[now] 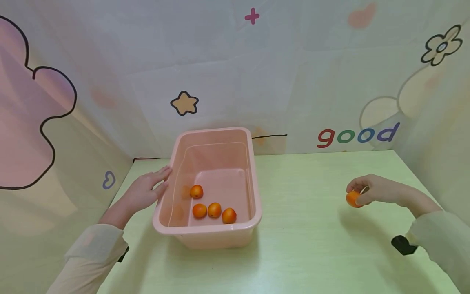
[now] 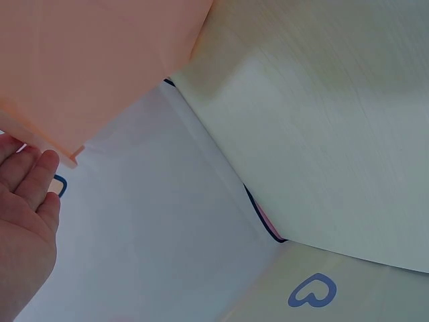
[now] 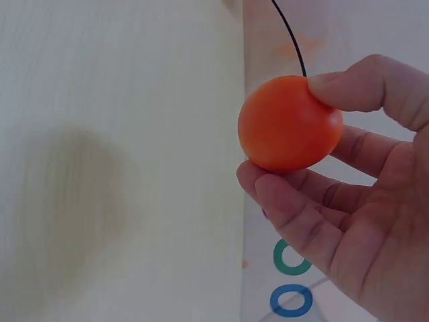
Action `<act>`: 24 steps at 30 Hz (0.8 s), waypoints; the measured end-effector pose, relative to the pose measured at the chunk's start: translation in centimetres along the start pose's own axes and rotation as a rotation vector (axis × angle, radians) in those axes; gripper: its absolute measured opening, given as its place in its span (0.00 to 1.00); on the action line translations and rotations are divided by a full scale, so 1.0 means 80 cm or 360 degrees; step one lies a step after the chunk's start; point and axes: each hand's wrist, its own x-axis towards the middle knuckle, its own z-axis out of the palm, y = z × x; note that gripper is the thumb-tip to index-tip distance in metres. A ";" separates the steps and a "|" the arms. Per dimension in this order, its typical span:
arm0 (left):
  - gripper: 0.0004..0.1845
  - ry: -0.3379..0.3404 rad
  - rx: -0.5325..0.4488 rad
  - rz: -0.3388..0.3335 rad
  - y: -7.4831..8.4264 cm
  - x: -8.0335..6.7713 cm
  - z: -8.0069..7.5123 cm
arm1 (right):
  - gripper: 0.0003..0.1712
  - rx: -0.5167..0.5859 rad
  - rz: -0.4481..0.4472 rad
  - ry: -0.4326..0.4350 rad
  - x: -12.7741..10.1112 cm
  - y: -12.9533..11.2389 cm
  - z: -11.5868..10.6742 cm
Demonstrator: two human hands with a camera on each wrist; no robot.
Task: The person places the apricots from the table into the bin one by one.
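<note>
**Clearly apart: fruit to the right, bin to the left**

Right hand [image 1: 371,191] pinches an orange fruit [image 1: 353,199] in curled fingers [image 3: 315,201] above the desk [image 1: 312,245], well right of the pink bin [image 1: 253,171]. Left hand [image 1: 147,190], fingers straight, rests against the bin's left wall, nearer it.

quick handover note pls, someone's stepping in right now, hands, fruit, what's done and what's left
Left hand: open, straight fingers against the pink bin's left rim.
Right hand: pinches one orange fruit, held above the table to the right of the bin.
Done: four orange fruits lie in the bin.
Left: the held fruit is not yet in the bin; no other loose fruit shows on the table.
</note>
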 end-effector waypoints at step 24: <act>0.25 0.0008 -0.0002 0.0001 0.002 -0.003 -0.004 | 0.23 -0.0343 -0.0139 0.0080 0.036 -0.100 -0.034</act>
